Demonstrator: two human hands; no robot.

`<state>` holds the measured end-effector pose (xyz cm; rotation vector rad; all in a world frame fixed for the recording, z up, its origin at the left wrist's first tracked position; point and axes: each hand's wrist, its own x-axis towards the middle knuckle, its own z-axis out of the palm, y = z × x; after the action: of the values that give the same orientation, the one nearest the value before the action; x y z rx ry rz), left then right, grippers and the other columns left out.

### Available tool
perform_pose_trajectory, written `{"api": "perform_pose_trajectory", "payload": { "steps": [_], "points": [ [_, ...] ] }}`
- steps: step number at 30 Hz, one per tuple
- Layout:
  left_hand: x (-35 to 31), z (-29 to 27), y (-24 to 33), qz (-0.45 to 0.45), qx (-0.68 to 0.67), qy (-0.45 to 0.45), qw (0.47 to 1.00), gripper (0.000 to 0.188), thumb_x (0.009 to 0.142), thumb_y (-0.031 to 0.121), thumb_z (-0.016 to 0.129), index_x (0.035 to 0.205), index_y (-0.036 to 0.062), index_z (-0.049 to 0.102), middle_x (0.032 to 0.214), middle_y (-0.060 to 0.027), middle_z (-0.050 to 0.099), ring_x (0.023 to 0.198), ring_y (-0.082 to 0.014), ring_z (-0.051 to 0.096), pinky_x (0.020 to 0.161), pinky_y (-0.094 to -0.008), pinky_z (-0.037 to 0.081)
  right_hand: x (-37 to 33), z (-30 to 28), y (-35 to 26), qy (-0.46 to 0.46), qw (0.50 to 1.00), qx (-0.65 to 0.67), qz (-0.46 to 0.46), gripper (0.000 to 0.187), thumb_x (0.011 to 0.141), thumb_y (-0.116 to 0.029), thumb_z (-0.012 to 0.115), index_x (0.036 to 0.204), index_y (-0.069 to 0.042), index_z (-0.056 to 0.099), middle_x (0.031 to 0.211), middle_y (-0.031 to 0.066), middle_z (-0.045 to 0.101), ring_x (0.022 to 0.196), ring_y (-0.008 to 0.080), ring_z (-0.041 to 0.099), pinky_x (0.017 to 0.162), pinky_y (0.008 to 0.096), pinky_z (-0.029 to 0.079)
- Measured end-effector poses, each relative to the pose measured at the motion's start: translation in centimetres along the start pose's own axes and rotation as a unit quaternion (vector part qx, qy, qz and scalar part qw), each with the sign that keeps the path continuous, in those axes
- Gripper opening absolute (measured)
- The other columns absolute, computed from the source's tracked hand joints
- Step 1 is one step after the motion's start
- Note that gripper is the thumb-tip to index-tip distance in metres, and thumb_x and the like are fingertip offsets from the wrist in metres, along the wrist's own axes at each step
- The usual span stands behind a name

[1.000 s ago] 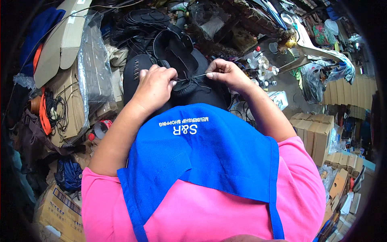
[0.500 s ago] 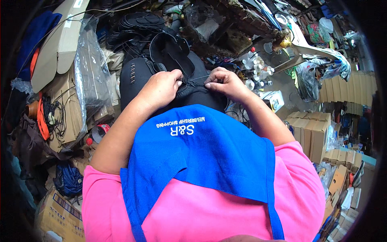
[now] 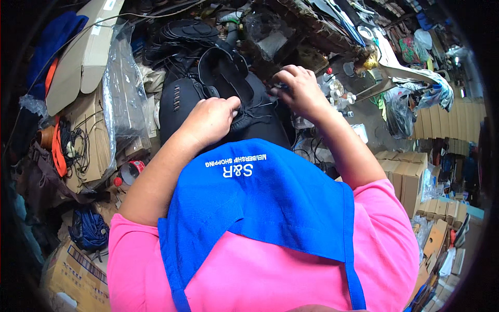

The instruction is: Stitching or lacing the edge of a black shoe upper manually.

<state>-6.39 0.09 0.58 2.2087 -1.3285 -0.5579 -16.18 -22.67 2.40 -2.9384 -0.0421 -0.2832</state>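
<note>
A black shoe (image 3: 221,71) lies across my black-clad lap, its opening facing up. Thin dark laces or cords (image 3: 258,107) spread from its near end. My left hand (image 3: 212,120) is closed on the shoe's near left edge, thumb and forefinger pressed together. To the right of the shoe and a little above it, my right hand (image 3: 302,89) has its fingers curled toward the thumb. Whatever lies between those fingertips is too small and dark to make out. A blue apron (image 3: 270,192) covers my front, below both hands.
More black shoes (image 3: 182,39) are heaped beyond my lap. Flattened cardboard (image 3: 86,57) and clear plastic (image 3: 125,83) stand at the left. Small bottles (image 3: 340,91) crowd the floor at the right, near a wooden-handled tool (image 3: 377,88). Stacked cardboard (image 3: 405,174) sits farther right.
My right hand has lifted away from the shoe, up and to the right, from where it pinched a thin strand. My left hand stays at the shoe's edge.
</note>
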Motion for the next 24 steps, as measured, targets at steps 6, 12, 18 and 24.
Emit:
{"api": "perform_pose_trajectory", "payload": {
  "steps": [6, 12, 18, 24],
  "points": [
    [-0.1, 0.6, -0.5, 0.025, 0.013, 0.02, 0.999, 0.01, 0.087, 0.014, 0.054, 0.089, 0.0042, 0.053, 0.08, -0.0206, 0.061, 0.082, -0.0398, 0.06, 0.07, -0.0489, 0.047, 0.2, 0.3, -3.5, -0.149, 0.97, -0.091, -0.169, 0.011, 0.077, -0.016, 0.056, 0.087, -0.015, 0.059, 0.077, 0.0017, 0.063, 0.088, 0.0215, 0.06, 0.087, 0.0404, 0.037],
    [-1.1, 0.2, -1.8, 0.083, 0.047, 0.029, 0.995, 0.007, 0.082, 0.009, 0.053, 0.089, 0.0071, 0.054, 0.079, -0.0157, 0.062, 0.081, -0.0359, 0.061, 0.07, -0.0462, 0.046, 0.9, -0.1, -2.9, -0.194, 0.96, -0.069, -0.192, 0.016, 0.075, -0.015, 0.058, 0.091, -0.017, 0.059, 0.071, 0.0004, 0.061, 0.086, 0.0208, 0.06, 0.083, 0.0388, 0.037],
    [-4.6, -1.7, -3.3, 0.095, 0.153, 0.059, 0.982, 0.018, 0.08, 0.007, 0.045, 0.094, 0.0111, 0.056, 0.084, -0.008, 0.062, 0.085, -0.0277, 0.06, 0.075, -0.0419, 0.044, -0.7, 0.7, -0.2, -0.143, 0.972, -0.014, -0.184, 0.027, 0.067, -0.01, 0.062, 0.093, -0.016, 0.059, 0.075, 0.0019, 0.062, 0.086, 0.0233, 0.059, 0.089, 0.0407, 0.037],
    [-11.1, -5.3, -8.0, -0.177, -0.183, 0.129, 0.958, 0.003, 0.088, 0.003, 0.054, 0.088, 0.0027, 0.057, 0.072, -0.003, 0.055, 0.067, -0.014, 0.051, 0.067, -0.0244, 0.041, -4.9, -1.8, 6.0, -0.172, 0.864, 0.372, 0.293, 0.016, 0.086, -0.022, 0.067, 0.089, -0.006, 0.068, 0.081, 0.0024, 0.067, 0.075, 0.0114, 0.058, 0.071, 0.0252, 0.045]
  ]
}}
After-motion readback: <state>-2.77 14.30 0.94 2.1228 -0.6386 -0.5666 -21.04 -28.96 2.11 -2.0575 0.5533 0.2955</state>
